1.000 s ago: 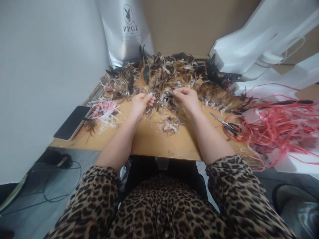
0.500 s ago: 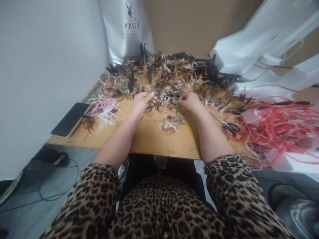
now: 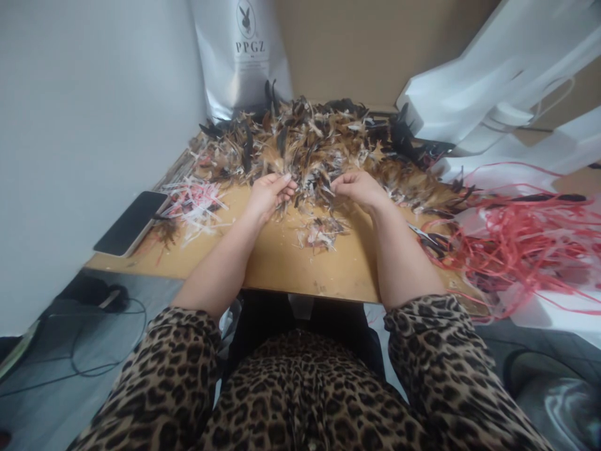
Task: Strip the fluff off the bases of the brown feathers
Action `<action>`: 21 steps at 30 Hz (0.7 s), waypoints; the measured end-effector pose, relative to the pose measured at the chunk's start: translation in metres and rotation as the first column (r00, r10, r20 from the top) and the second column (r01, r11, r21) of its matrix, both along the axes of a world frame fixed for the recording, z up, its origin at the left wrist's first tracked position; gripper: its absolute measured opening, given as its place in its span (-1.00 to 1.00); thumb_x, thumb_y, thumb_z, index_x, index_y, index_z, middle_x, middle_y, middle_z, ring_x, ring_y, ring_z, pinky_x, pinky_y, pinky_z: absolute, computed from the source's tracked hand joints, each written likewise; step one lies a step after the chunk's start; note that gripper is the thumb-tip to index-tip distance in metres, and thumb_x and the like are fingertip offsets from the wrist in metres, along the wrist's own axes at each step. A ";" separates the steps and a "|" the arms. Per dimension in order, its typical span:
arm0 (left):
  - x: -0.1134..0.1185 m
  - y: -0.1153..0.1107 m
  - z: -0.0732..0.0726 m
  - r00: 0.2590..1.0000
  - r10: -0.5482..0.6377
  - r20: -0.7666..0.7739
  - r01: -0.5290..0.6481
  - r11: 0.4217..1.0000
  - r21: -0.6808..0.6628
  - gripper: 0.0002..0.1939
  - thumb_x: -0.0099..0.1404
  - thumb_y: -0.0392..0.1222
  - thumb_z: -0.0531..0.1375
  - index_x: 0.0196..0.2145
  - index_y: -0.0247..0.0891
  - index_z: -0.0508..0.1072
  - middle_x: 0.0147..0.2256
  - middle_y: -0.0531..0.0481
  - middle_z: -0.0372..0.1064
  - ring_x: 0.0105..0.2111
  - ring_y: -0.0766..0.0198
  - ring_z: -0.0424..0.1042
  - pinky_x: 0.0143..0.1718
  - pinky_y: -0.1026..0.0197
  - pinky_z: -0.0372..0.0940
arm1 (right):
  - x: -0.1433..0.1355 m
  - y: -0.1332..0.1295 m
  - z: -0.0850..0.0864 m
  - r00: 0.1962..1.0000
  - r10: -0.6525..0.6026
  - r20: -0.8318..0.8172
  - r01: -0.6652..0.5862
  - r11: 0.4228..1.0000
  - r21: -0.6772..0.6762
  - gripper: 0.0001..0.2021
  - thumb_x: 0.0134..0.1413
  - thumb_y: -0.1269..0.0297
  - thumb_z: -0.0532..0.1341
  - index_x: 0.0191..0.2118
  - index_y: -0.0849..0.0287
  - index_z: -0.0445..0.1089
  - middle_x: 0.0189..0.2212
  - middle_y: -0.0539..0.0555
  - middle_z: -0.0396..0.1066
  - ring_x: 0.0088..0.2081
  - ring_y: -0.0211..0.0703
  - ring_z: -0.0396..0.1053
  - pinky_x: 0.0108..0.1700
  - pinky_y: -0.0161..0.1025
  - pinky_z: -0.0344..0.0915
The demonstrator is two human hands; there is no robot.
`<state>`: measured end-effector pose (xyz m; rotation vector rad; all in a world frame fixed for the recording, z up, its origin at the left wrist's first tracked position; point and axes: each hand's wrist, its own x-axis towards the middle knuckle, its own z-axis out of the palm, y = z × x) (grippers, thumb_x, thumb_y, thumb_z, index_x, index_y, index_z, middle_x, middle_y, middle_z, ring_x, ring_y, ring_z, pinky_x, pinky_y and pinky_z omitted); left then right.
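A heap of brown and black feathers (image 3: pixel 319 134) covers the back of the wooden table (image 3: pixel 291 263). At its front edge my left hand (image 3: pixel 271 193) is closed, thumb against the fingers, pinching feathers whose tips fan out above it. My right hand (image 3: pixel 355 186) is a short way to the right, thumb and forefinger pressed together at the heap's edge; what lies between them, if anything, is too small to tell. Below and between the hands lies a small pile of feather and white scraps (image 3: pixel 322 235).
White and pink strips (image 3: pixel 197 200) lie on the left beside a phone (image 3: pixel 131 223). Scissors (image 3: pixel 429 238) rest right of my right forearm, near a tangle of red strings (image 3: pixel 530 244). A silver bag (image 3: pixel 248 75) stands behind the feathers; white sheeting (image 3: pixel 451 81) hangs at the back right.
My right hand has shifted slightly left and up, towards my left hand, and its forearm uncovers less of the scissors. My left hand keeps its pinch in the same place.
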<state>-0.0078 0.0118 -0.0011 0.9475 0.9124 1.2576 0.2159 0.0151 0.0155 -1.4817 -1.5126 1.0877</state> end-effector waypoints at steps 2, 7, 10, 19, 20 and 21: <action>0.000 -0.001 0.002 1.000 -0.006 0.000 0.006 1.000 -0.025 -0.80 0.12 -0.17 0.32 -0.45 -0.36 0.42 -0.52 0.04 0.45 -0.61 0.54 0.35 -0.56 0.48 0.24 | -0.003 -0.001 0.002 0.985 0.055 -0.162 -0.064 0.997 -0.049 -0.89 -0.31 0.37 0.33 -0.53 0.24 0.43 -0.71 -0.05 0.32 -0.67 -0.40 0.16 -0.60 -0.41 0.07; 0.001 -0.003 0.005 1.000 -0.017 0.015 0.018 0.998 -0.054 -0.80 0.12 -0.18 0.32 -0.43 -0.36 0.42 -0.52 0.04 0.45 -0.61 0.54 0.35 -0.58 0.48 0.24 | -0.012 -0.004 0.001 0.938 0.086 -0.337 -0.123 0.988 -0.090 -0.82 -0.37 0.35 0.38 -0.56 0.24 0.38 -0.64 -0.02 0.39 -0.61 -0.38 0.26 -0.58 -0.42 0.13; 0.001 -0.002 0.003 0.999 -0.028 0.019 0.029 0.998 -0.053 -0.80 0.13 -0.18 0.32 -0.44 -0.36 0.41 -0.51 0.03 0.45 -0.60 0.53 0.37 -0.58 0.47 0.25 | -0.015 -0.003 -0.002 0.937 0.081 -0.341 -0.124 0.986 -0.107 -0.80 -0.37 0.33 0.40 -0.53 0.23 0.39 -0.67 -0.04 0.36 -0.61 -0.37 0.27 -0.57 -0.42 0.15; 0.001 -0.001 -0.002 0.995 -0.094 0.028 0.096 0.993 -0.070 -0.84 0.16 -0.20 0.29 -0.39 -0.37 0.44 -0.46 -0.02 0.50 -0.57 0.51 0.40 -0.56 0.48 0.25 | -0.028 -0.006 -0.004 0.852 0.069 -0.519 -0.119 0.991 -0.063 -0.66 -0.46 0.25 0.45 -0.55 0.21 0.30 -0.69 -0.11 0.26 -0.62 -0.40 0.18 -0.58 -0.41 0.08; 0.002 -0.001 -0.003 0.993 -0.111 0.026 0.113 0.991 -0.076 -0.85 0.16 -0.21 0.29 -0.39 -0.38 0.45 -0.44 -0.03 0.51 -0.57 0.51 0.41 -0.56 0.47 0.26 | -0.031 -0.007 -0.005 0.842 0.075 -0.534 -0.117 0.992 -0.046 -0.65 -0.46 0.24 0.46 -0.55 0.21 0.29 -0.69 -0.11 0.25 -0.62 -0.40 0.17 -0.58 -0.40 0.07; 0.002 -0.002 -0.004 0.991 -0.129 0.026 0.131 0.988 -0.081 -0.85 0.16 -0.22 0.29 -0.39 -0.38 0.45 -0.42 -0.05 0.52 -0.56 0.50 0.41 -0.56 0.47 0.26 | -0.034 -0.007 -0.005 0.835 0.079 -0.544 -0.115 0.993 -0.031 -0.64 -0.46 0.22 0.46 -0.55 0.20 0.29 -0.69 -0.12 0.24 -0.61 -0.40 0.17 -0.57 -0.40 0.07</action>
